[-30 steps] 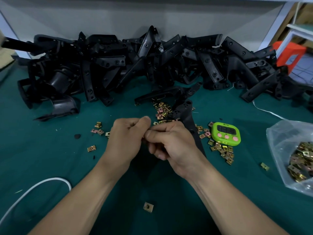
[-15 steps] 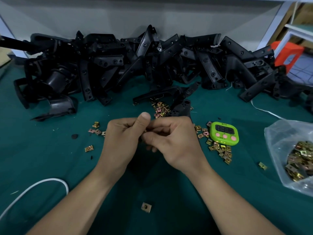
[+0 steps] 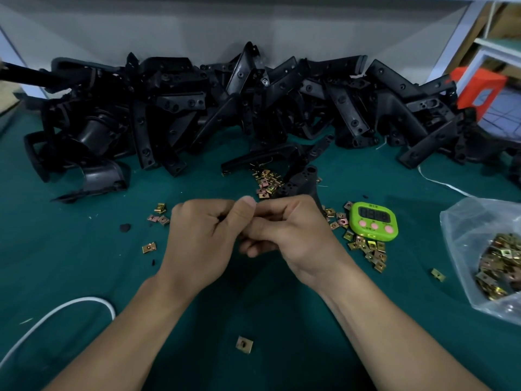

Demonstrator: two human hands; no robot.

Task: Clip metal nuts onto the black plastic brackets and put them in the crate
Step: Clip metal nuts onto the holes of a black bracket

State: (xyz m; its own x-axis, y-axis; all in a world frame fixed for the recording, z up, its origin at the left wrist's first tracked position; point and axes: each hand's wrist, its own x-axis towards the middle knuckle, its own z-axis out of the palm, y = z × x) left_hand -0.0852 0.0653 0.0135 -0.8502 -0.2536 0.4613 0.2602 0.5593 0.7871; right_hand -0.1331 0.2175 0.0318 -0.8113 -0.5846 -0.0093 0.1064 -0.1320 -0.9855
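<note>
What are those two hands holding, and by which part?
The right hand grips a black bracket by its near part, with the far end sticking out. Whether the left hand holds anything is hidden.

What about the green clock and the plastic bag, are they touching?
Apart. The head view shows a strip of bare table cloth between the green clock and the plastic bag.

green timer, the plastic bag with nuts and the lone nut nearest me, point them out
green timer (image 3: pixel 373 220), head view, middle of its front face
plastic bag (image 3: pixel 460 235), head view, bare clear wall left of the nuts
lone nut (image 3: pixel 244 344), head view, middle of its flat top
</note>
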